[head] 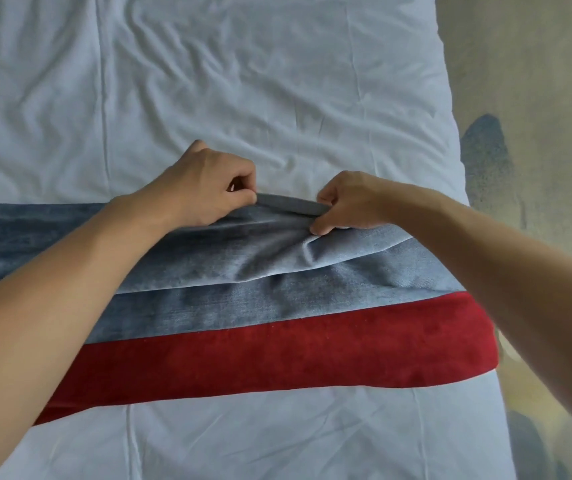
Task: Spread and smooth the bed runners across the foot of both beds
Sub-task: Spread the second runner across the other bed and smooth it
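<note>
the bed [277, 81] filled most of the view, its white sheet [208, 98] creased all over and running off the right edge toward a patterned floor [537, 98]. across the bed's foot lay the runner [243, 306], a long band of blue-grey cloth with a dark red stripe [277, 358] along its near side. its left part lay flat and dark, but the middle was bunched, with a fold of the far side doubled over toward the person and wrinkles fanning out under it.

the cloth looked like a velvety, fairly thick weave: soft and limp, holding no shape of its own, light enough to lift by an edge, and probably clinging a little to the cotton beneath, not sliding freely. it seemed likely to drag the sheet if pulled flat along the bed, so lifting slightly and drawing outward looked the better way. the hemmed far edge [291, 204] was the firmest place to take hold.

that was where both hands were. the left hand [204, 188] pinched the hem between thumb and curled fingers, and the right hand [346, 202] pinched it just beside, a short taut stretch of edge raised between them.
</note>
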`<state>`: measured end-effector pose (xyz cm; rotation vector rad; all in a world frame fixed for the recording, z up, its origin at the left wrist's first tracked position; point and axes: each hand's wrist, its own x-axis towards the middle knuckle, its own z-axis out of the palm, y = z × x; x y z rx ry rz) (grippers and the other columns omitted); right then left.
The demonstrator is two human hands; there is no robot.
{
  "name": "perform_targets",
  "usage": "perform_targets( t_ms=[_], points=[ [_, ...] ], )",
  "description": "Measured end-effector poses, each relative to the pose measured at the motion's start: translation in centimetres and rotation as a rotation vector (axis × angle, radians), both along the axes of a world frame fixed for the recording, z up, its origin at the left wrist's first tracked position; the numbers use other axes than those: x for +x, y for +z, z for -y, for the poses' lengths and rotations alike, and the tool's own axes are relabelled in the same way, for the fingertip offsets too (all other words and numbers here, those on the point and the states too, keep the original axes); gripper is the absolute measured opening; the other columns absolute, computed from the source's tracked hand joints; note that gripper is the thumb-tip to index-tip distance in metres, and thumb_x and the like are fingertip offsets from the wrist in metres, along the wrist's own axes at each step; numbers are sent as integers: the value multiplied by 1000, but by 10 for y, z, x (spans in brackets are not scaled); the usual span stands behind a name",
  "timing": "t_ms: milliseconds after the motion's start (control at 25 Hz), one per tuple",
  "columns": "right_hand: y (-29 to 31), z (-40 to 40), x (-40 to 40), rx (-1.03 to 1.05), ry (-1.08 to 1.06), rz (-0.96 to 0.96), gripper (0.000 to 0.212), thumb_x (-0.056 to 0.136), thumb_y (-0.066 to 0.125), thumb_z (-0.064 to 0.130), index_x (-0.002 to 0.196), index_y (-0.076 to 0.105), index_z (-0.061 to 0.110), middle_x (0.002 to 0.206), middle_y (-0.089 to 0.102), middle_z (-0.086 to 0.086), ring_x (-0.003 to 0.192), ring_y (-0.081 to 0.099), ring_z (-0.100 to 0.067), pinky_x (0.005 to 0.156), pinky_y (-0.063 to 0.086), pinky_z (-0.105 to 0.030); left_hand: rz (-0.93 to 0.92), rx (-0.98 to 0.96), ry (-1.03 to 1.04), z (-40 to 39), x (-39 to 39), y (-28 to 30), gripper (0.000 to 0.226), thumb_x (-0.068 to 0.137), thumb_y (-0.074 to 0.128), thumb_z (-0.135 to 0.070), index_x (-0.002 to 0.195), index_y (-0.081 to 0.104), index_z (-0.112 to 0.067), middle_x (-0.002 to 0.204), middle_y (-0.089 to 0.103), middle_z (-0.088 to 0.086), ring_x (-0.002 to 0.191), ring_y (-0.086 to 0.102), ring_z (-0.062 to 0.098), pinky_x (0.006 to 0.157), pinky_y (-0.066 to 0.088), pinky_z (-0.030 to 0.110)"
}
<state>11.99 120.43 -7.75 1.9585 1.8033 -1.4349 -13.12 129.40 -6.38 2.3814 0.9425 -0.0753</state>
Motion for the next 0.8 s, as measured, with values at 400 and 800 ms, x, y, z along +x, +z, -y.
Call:
perform_targets(
  t_ms=[400,800],
  points=[
    [-5,30,50,102,-66,61,47,63,76,51,60,48,13,47,37,8,46,36,-8,51,30,-31,-46,-17,-145,47,107,-17,12,86,60,-44,81,53,-35,73,56,-18,76,48,11,89,29,31],
    [1,56,107,86,-67,155,14,74,75,32,68,64,25,67,63,7,66,57,-13,52,40,-26,-143,46,-142,36,123,-15,9,85,61,-39,82,57,-32,81,65,-16,79,55,9,82,23,29]
  ],
)
